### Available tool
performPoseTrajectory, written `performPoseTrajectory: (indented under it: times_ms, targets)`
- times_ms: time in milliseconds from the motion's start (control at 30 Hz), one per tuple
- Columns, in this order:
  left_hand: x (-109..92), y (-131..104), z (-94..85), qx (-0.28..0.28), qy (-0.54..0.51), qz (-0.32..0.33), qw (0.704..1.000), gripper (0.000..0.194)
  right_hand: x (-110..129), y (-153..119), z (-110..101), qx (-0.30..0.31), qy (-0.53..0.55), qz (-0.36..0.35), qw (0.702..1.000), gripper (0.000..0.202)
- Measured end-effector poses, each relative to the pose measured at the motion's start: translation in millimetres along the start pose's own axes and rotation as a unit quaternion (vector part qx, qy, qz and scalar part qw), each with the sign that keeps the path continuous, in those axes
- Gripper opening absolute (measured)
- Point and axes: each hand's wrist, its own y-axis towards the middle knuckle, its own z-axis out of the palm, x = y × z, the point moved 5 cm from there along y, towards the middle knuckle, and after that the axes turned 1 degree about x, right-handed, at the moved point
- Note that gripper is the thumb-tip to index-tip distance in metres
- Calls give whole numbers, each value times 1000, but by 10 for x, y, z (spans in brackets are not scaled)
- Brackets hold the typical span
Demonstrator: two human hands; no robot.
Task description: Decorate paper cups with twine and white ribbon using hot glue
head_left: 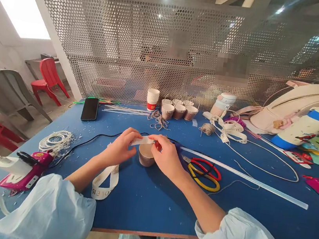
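A white ribbon (140, 140) with printed letters stretches between my hands, over the rim of a small cup (145, 158) wrapped in brown cord. My left hand (122, 146) pinches the ribbon on the cup's left side, and its loose end (104, 185) curls down onto the table. At the top right of the cup, the fingers of my right hand (166, 155) close on the ribbon's other end. Something small and red shows at those fingertips, too covered to name. A long translucent glue stick (246, 175) runs out from behind my right hand.
Red and yellow scissors (205, 173) lie right of my right hand. Several cord-wrapped cups (179, 111), stacked paper cups (152, 99) and a twine ball (207, 129) stand behind. A phone (90, 109), coiled white cord (55, 140) and magenta power strip (25, 174) lie left.
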Motion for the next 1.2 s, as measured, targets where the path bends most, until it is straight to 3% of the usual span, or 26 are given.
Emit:
performPoseTrajectory:
  times_ms: [200,333,533,800,1200]
  targets:
    - [11,3,0,-37,-49,-42,997,14,29,-16,-48,-8,18,-9,1000,20]
    - [12,10,-32,-61,-135,-116,982,20,59,-16,-91,-21,27,-8,999,16]
    - [67,-10,60,-54,-246,-253,934,27,-34,-9,-46,-13,24,50,998,13]
    - [101,16,117,-73,-269,-267,922,27,-112,-10,-25,-40,-21,43,998,14]
    - [140,72,114,-80,-177,-230,954,22,-97,24,-52,-53,-78,-30,995,12]
